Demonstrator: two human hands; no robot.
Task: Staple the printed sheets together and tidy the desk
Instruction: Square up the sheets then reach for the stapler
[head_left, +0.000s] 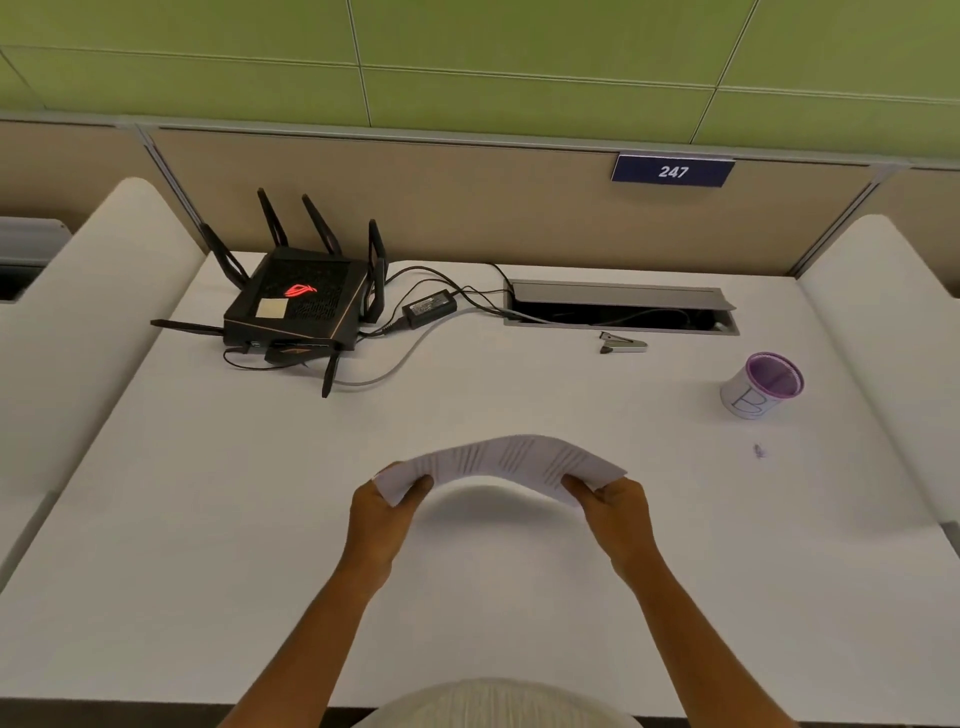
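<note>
1. Above the near middle of the white bench, a thin stack of printed sheets is held up off the surface, bowed upward in an arch, with its shadow on the bench below.
2. Left hand is closed on the left end of the sheets, thumb on top and fingers underneath.
3. Right hand grips the right end the same way, pinching the paper between thumb and fingers.
4. Rows of short dark printed lines show on the upper face of the sheets.
5. A small stapler lies on the bench well beyond the sheets, just in front of the open cable tray set into the back of the bench.
6. To the right, a purple-rimmed cup with a paper label marked "B" stands upright, well apart from the hands.
7. A tiny purplish scrap lies on the bench near the cup; what it is cannot be told.
8. At the back left sits a black router with several antennas and a red glowing logo, and a power adapter and cables lie beside it.
9. A blue sign reading "247" hangs on the partition behind the bench.
</note>
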